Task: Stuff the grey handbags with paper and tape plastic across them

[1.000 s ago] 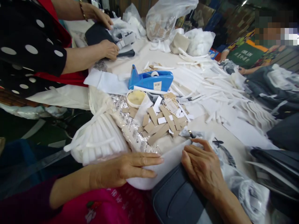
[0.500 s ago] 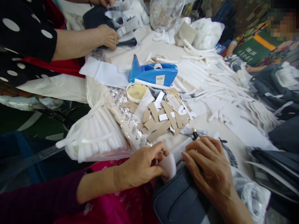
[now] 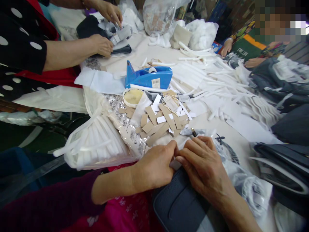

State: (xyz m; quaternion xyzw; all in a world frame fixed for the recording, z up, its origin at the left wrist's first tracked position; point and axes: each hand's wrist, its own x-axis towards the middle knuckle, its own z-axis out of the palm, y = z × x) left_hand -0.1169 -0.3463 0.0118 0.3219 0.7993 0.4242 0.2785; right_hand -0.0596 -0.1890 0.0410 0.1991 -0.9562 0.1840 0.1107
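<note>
A dark blue-grey leather bag lies in front of me at the table's near edge, its lower part cut off by the frame. At its upper edge my left hand is closed on a thin white foam sheet, mostly hidden by the fingers. My right hand bends over the top of the bag, its fingers closed on the foam beside the left fingertips. The two hands almost meet there. Just beyond the right knuckles a small brass-coloured metal fitting shows.
Cardboard strips, a blue tape dispenser and a yellowish tape roll lie ahead. Bagged white foam rods sit left, dark bags right. A co-worker's hands handle a dark bag at upper left; another person is at upper right.
My left hand has turned over and moved up against the right fingers, covering the foam end that stood out before. The whole view has shifted slightly.
</note>
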